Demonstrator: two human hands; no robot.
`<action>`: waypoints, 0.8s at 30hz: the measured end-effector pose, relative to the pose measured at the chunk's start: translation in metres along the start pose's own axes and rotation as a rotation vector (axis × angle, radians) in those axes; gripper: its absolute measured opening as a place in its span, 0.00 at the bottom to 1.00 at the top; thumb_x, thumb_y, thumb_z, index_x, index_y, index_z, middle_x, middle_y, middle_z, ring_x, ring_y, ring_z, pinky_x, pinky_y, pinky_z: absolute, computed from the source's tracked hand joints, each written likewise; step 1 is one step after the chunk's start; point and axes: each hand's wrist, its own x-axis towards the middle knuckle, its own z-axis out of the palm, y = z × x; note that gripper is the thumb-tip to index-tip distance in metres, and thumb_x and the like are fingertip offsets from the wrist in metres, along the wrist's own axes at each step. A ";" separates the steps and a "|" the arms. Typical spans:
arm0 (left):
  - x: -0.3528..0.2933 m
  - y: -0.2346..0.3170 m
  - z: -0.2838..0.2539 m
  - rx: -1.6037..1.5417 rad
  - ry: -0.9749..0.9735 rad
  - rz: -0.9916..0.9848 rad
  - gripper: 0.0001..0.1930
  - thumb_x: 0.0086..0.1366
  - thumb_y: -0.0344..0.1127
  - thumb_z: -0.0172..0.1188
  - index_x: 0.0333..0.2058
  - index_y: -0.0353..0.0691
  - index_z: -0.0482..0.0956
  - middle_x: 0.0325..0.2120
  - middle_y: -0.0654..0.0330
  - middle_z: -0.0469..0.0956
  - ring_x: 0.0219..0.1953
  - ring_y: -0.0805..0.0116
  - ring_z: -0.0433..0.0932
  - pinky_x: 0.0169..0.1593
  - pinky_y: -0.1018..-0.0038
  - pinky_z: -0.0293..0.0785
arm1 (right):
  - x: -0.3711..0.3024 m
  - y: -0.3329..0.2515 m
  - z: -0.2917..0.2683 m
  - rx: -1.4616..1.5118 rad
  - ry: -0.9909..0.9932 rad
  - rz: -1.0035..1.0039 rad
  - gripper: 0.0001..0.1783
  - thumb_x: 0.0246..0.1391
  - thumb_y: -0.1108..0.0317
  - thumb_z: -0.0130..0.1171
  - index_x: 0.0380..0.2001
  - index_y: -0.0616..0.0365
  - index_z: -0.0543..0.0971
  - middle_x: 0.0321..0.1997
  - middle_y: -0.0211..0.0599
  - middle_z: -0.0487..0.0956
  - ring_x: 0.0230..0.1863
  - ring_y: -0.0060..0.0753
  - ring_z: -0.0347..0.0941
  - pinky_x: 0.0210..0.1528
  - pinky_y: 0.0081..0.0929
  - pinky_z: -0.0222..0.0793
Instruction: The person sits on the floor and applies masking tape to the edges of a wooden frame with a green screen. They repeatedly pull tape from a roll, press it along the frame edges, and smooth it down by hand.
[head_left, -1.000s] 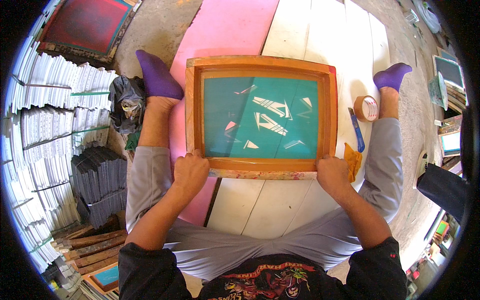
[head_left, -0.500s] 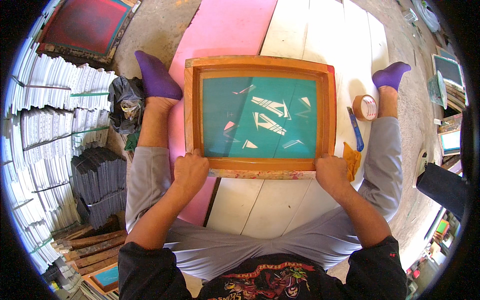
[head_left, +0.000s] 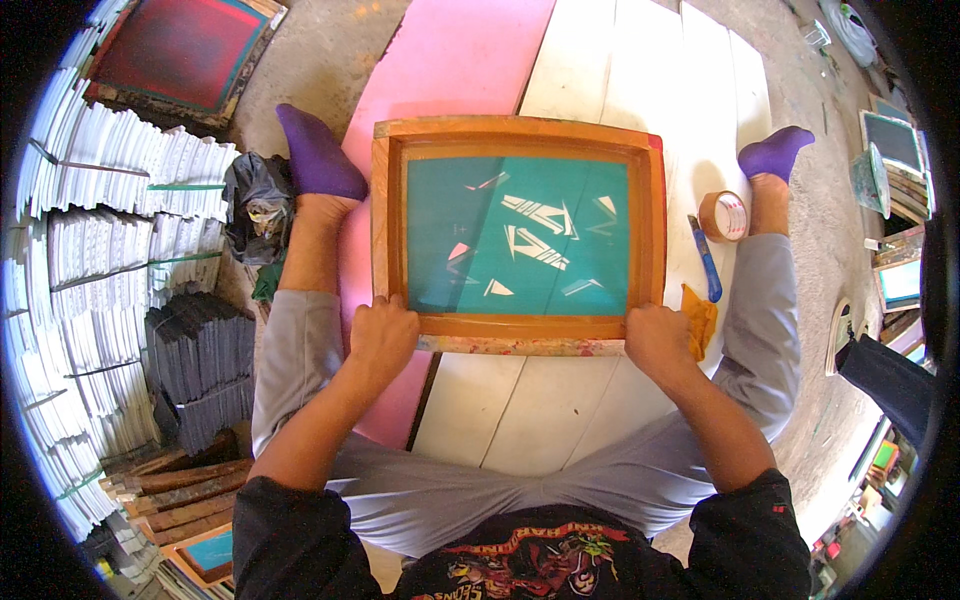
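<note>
Between my legs I hold a wooden-framed printing screen point(head_left: 592, 290) by its near corners. Its mesh is teal, with several pale, angular open shapes across it. My left hand point(head_left: 382, 335) is closed around the near left corner, and my right hand point(head_left: 658, 338) around the near right one. Paint stains mark the frame's near edge. Below the screen lie white boards and a pink board point(head_left: 455, 60). Beside my right hand is a crumpled orange-yellow cloth or paper point(head_left: 702, 322). A blue-handled cutter point(head_left: 708, 265) and a roll of brown tape point(head_left: 722, 216) lie farther up.
Tied stacks of white sheets point(head_left: 95, 260) and a dark stack point(head_left: 200, 365) line the left side. A black plastic bag point(head_left: 258, 205) sits by my left foot. Another screen, red point(head_left: 175, 50), lies at the far left. More frames point(head_left: 895, 140) stand at the right.
The screen and both hands look almost still, apart from a very slight shift in the view. Both hands keep their grip on the near corners.
</note>
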 end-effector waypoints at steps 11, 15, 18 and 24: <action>0.002 0.000 0.003 0.003 0.083 0.009 0.08 0.59 0.36 0.62 0.30 0.42 0.89 0.33 0.51 0.85 0.41 0.53 0.84 0.38 0.57 0.81 | 0.006 -0.010 -0.003 -0.010 0.013 0.054 0.10 0.55 0.71 0.58 0.32 0.59 0.88 0.33 0.49 0.86 0.37 0.50 0.86 0.37 0.47 0.81; 0.002 0.002 0.003 0.011 0.094 -0.020 0.08 0.59 0.36 0.62 0.31 0.43 0.89 0.32 0.53 0.85 0.41 0.54 0.85 0.39 0.57 0.80 | 0.007 -0.016 -0.002 -0.005 0.087 0.044 0.10 0.54 0.71 0.58 0.32 0.58 0.88 0.34 0.48 0.86 0.38 0.49 0.86 0.37 0.48 0.81; 0.003 0.003 0.005 -0.004 0.109 -0.020 0.08 0.60 0.36 0.62 0.32 0.44 0.89 0.33 0.54 0.86 0.41 0.54 0.85 0.40 0.56 0.80 | 0.007 -0.019 -0.002 -0.047 0.103 0.048 0.10 0.54 0.72 0.58 0.33 0.57 0.88 0.35 0.48 0.87 0.40 0.49 0.86 0.37 0.45 0.81; 0.006 0.007 0.009 0.107 0.125 -0.040 0.09 0.64 0.38 0.60 0.33 0.49 0.90 0.31 0.62 0.86 0.40 0.61 0.83 0.39 0.63 0.75 | 0.011 -0.022 0.000 -0.087 0.129 0.073 0.09 0.53 0.72 0.59 0.32 0.56 0.89 0.35 0.47 0.87 0.40 0.46 0.86 0.36 0.42 0.81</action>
